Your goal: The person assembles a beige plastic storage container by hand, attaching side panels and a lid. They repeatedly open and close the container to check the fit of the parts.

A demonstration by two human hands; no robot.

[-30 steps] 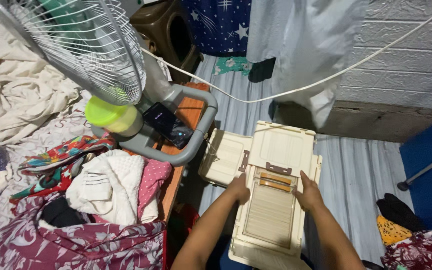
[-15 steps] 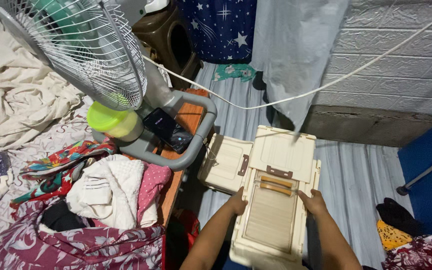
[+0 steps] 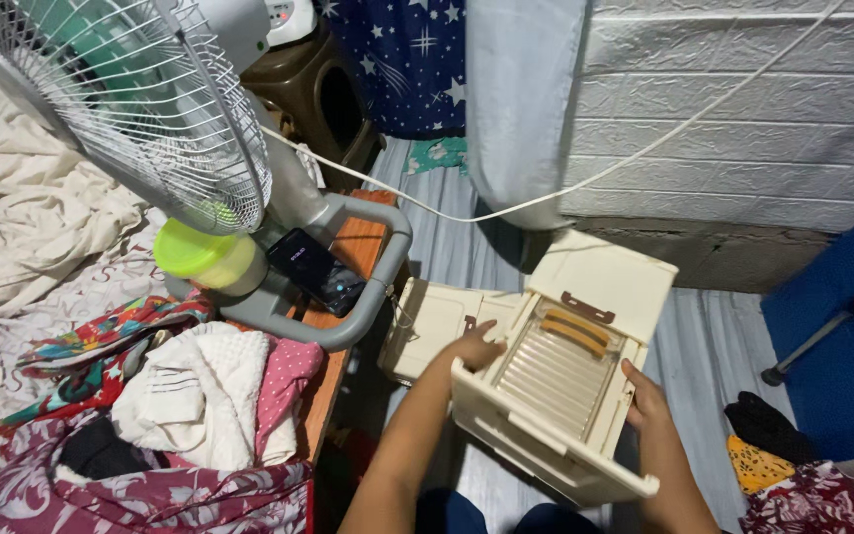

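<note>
On the floor beside a fan [image 3: 140,109], both hands gripping a cream plastic box [image 3: 555,396]; left hand [image 3: 473,346], right hand [image 3: 644,400]

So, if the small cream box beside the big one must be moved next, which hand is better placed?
Probably the left hand. It rests at the big cream box's left edge, right beside the small cream box. The right hand grips the far side, away from it.

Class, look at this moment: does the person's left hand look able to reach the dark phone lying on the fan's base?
Probably yes. The left hand rests on the cream plastic drawer unit, and only the grey rail of the fan's base lies between it and the phone, whose top is uncovered.
</note>
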